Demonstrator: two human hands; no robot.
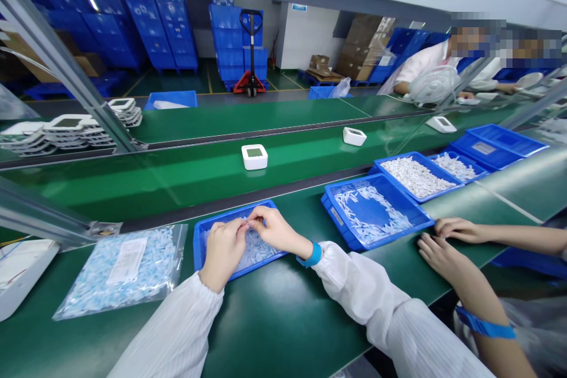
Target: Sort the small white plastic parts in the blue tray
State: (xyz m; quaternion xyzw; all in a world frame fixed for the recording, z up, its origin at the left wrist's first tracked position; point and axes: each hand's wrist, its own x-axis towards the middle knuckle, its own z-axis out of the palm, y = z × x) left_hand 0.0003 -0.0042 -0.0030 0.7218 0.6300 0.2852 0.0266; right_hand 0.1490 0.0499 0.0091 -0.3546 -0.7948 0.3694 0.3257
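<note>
Over a blue tray (198,248) of small translucent, bluish pieces (259,251), my two hands meet with fingertips pinched together. My left hand (225,248) is closed, thumb and forefinger pressed at its top right. Coming from the right, my right hand (272,229) pinches at the same spot and wears a blue wristband (312,255). Whatever lies between the fingertips is too small to make out. To the left of the tray lies a clear plastic bag (153,266) full of light blue and white pieces, with a white label (128,260).
Blue trays of white pieces (416,177) line the bench at right, beside a co-worker's hands (452,254). White devices with screens (254,156) sit on the green conveyor (190,171). A metal post (66,53) rises at left, near stacked white housings (71,130).
</note>
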